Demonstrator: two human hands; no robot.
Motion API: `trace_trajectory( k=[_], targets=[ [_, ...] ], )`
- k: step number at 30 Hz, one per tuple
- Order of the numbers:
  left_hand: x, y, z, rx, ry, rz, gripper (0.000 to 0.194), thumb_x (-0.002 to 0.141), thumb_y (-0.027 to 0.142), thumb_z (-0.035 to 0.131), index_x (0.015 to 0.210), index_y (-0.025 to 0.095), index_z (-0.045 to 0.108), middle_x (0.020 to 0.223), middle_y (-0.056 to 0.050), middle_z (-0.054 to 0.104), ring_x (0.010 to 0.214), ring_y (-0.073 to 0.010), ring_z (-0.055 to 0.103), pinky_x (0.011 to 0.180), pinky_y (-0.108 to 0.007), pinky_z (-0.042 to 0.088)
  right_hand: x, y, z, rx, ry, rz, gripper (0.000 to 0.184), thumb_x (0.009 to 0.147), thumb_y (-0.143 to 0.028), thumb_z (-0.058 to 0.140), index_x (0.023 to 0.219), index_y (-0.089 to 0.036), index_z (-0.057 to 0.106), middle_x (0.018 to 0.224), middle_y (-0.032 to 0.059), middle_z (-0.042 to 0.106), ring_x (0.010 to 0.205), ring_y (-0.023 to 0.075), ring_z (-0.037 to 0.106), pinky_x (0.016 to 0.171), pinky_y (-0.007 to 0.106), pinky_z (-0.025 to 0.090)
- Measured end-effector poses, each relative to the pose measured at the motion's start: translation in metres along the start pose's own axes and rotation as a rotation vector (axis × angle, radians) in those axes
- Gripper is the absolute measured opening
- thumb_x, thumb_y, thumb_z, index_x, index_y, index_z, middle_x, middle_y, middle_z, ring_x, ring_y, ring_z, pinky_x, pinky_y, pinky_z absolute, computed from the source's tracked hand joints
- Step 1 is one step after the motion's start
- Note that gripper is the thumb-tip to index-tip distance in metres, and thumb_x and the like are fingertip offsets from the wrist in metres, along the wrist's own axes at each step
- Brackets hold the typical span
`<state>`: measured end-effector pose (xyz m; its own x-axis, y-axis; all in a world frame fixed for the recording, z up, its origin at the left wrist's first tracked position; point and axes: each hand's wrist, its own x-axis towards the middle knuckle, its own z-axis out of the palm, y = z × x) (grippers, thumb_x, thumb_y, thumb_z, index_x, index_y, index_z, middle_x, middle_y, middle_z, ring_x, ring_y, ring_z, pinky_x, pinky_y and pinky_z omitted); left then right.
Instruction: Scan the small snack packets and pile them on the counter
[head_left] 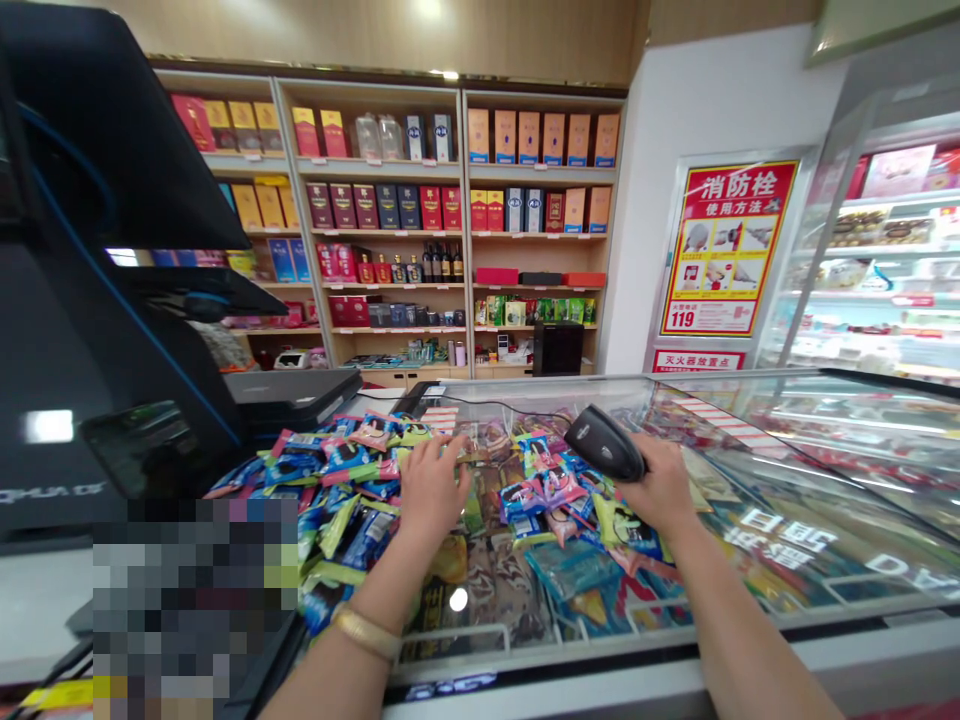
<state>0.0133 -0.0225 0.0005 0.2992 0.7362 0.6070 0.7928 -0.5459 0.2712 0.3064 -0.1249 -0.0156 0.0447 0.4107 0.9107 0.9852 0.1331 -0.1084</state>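
Note:
A black barcode scanner [606, 444] is gripped in my right hand [663, 484], its head tilted up and to the left. Beneath it, a smaller heap of colourful snack packets [559, 490] lies on the glass freezer lid [499, 580]. My left hand [433, 488] is open, fingers apart, at the right edge of a larger pile of blue, pink and green packets [352, 470]. Whether its fingertips touch a packet I cannot tell. A gold-coloured bangle [367, 632] circles my left wrist.
To the left stands a dark checkout terminal [112, 300] with a screen. The scanner's black cable [510, 405] runs across the glass. Shelves of boxed goods [465, 210] line the back wall, beside a red fire-hydrant sign [731, 250]. A refrigerated display [885, 270] is at right.

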Motion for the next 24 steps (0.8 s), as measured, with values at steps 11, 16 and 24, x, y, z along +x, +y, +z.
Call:
trace_trajectory(
  k=[11, 16, 24],
  targets=[
    [0.0, -0.024, 0.004, 0.304, -0.121, -0.099, 0.056, 0.077, 0.008, 0.047, 0.132, 0.019, 0.055, 0.129, -0.017, 0.061, 0.125, -0.0342, 0.046, 0.105, -0.052, 0.027, -0.001, 0.0, 0.002, -0.022, -0.019, -0.004, 0.027, 0.068, -0.028, 0.056, 0.093, -0.021, 0.065, 0.088, 0.0076, 0.072, 0.083, 0.0264, 0.065, 0.073, 0.036, 0.042],
    [0.002, -0.022, -0.002, 0.171, -0.069, -0.113, 0.05, 0.075, 0.011, 0.054, 0.123, 0.024, 0.062, 0.119, -0.014, 0.066, 0.121, -0.0328, 0.049, 0.106, -0.05, 0.026, -0.002, 0.001, 0.002, -0.013, -0.033, 0.006, 0.028, 0.067, -0.027, 0.056, 0.093, -0.022, 0.065, 0.089, 0.0073, 0.072, 0.084, 0.0261, 0.065, 0.074, 0.036, 0.042],
    [0.01, -0.011, 0.004, -1.105, 0.036, -0.467, 0.03, 0.078, 0.029, 0.067, 0.107, 0.021, 0.065, 0.093, -0.005, 0.071, 0.091, -0.0238, 0.067, 0.076, -0.031, 0.053, 0.001, -0.005, -0.003, 0.017, 0.045, -0.074, 0.025, 0.073, -0.033, 0.056, 0.093, -0.021, 0.065, 0.085, 0.0076, 0.071, 0.081, 0.0258, 0.064, 0.07, 0.036, 0.04]
  ],
)
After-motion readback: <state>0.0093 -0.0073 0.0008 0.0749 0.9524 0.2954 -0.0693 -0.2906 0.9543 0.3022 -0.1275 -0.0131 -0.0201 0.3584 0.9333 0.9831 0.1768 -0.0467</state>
